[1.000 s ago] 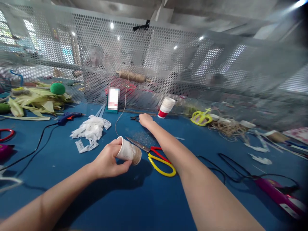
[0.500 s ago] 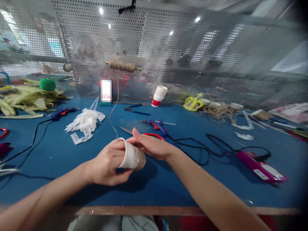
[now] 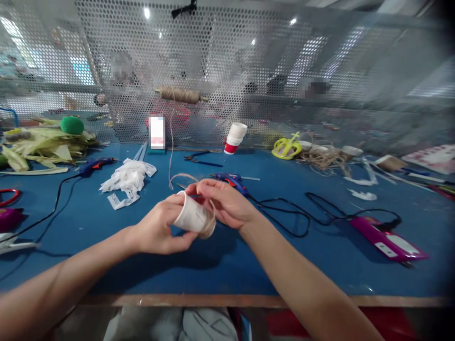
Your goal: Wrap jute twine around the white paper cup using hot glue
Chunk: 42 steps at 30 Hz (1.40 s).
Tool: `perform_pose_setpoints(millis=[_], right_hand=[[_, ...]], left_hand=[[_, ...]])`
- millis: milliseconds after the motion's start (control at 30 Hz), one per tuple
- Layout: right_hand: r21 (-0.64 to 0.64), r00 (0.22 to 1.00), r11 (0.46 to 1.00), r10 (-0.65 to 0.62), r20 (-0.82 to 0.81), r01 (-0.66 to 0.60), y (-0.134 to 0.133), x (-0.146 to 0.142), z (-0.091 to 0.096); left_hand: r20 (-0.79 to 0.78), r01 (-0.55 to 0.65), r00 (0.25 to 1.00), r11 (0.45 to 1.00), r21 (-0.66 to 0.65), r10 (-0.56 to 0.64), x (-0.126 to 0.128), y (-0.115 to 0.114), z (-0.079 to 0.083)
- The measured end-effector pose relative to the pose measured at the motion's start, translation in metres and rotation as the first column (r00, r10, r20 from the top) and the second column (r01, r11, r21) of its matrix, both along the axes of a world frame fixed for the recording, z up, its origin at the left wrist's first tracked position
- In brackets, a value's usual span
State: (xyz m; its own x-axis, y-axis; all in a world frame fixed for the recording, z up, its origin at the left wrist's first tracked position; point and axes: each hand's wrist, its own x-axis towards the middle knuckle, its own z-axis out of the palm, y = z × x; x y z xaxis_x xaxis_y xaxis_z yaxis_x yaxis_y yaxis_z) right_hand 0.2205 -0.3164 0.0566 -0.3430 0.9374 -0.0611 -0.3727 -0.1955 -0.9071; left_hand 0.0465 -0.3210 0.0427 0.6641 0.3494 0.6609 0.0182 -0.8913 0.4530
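My left hand (image 3: 161, 226) grips a white paper cup (image 3: 191, 213) lying on its side, two or more fingers inside its mouth. Brown twine (image 3: 207, 228) is wound around the cup's base end. My right hand (image 3: 225, 201) is at the far side of the base, its fingers closed on the twine. From there the loose strand (image 3: 171, 142) loops left and climbs to a twine spool (image 3: 179, 94) on a rod. Behind my right hand, a blue glue gun (image 3: 231, 181) lies partly covered.
Pliers (image 3: 202, 158), stacked paper cups (image 3: 235, 138) and a phone (image 3: 157, 132) stand or lie toward the mesh screen. At left are crumpled white strips (image 3: 128, 182) and a second glue gun (image 3: 95, 166). A purple power strip (image 3: 387, 239) and its black cable lie right.
My right hand has turned, its fingers now curled at the twine instead of stretched along the cup. The strand has gone slack into a loop. Both hands and cup sit slightly higher in view.
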Motion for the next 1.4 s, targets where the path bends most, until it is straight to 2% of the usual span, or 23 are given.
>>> perform_pose_setpoints(millis=[67,100,167,233,300,433,667,1067,1400], right_hand=[[0.064,0.996,0.994,-0.083,-0.012,0.084,0.001,0.003,0.003],[0.082,0.994,0.991,-0.109,-0.016,0.109,0.002,0.005,0.005],[0.091,0.99,0.986,-0.141,-0.014,0.142,0.002,0.009,0.006],[0.094,0.981,0.977,-0.195,0.0,0.194,0.002,0.012,0.005],[0.097,0.966,0.963,-0.256,0.021,0.253,0.003,0.013,0.004],[0.059,0.953,0.955,-0.296,0.062,0.292,0.007,0.014,0.001],[-0.043,0.951,0.951,-0.303,0.053,0.306,0.009,0.012,-0.004],[-0.147,0.971,0.96,-0.239,0.02,0.239,0.012,0.008,-0.016],[-0.065,0.971,0.969,-0.233,0.057,0.237,0.005,-0.004,-0.021]], left_hand=[[0.02,-0.07,0.997,0.982,-0.174,0.075,-0.002,0.003,-0.005],[0.022,-0.096,0.994,0.955,-0.28,0.106,-0.003,0.004,-0.009],[0.01,-0.106,0.992,0.869,-0.483,0.127,-0.005,0.005,-0.016],[-0.001,-0.09,0.994,0.786,-0.612,0.113,-0.006,0.006,-0.022],[-0.008,-0.076,0.995,0.74,-0.668,0.096,-0.007,0.006,-0.025],[-0.004,-0.068,0.996,0.716,-0.695,0.091,-0.007,0.005,-0.024],[0.014,-0.051,0.997,0.753,-0.656,0.08,-0.007,0.003,-0.023],[0.072,-0.037,0.995,0.909,-0.414,0.073,-0.008,0.001,-0.022],[0.151,0.019,0.988,0.97,-0.243,0.018,-0.009,-0.006,-0.017]])
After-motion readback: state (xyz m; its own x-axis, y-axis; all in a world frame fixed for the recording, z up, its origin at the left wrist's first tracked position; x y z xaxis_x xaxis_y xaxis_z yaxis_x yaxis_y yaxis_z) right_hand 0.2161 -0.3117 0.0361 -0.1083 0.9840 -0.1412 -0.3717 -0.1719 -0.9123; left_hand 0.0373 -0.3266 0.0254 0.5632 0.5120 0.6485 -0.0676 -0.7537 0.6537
